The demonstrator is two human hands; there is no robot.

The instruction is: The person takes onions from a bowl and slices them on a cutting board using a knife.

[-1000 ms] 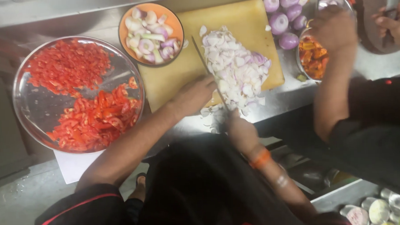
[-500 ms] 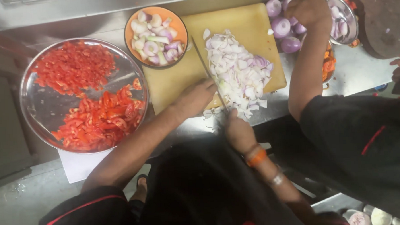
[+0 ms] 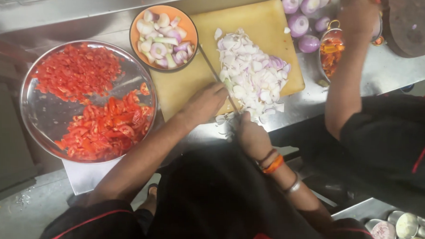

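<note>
My right hand grips the handle of a long knife at the front edge of a yellow cutting board. The blade runs diagonally up the board along the left side of a heap of chopped onion. My left hand rests knuckles-up on the board, just left of the blade, fingers curled. What lies under the fingers is hidden.
An orange bowl of onion pieces stands at the board's top left. A steel tray of chopped red pepper lies left. Peeled whole onions lie top right. A co-worker's arm reaches to a metal bowl; a small pan is beside it.
The co-worker's hand has moved up from the small pan to the metal bowl at the top right. My hands and the knife stay at the onion heap.
</note>
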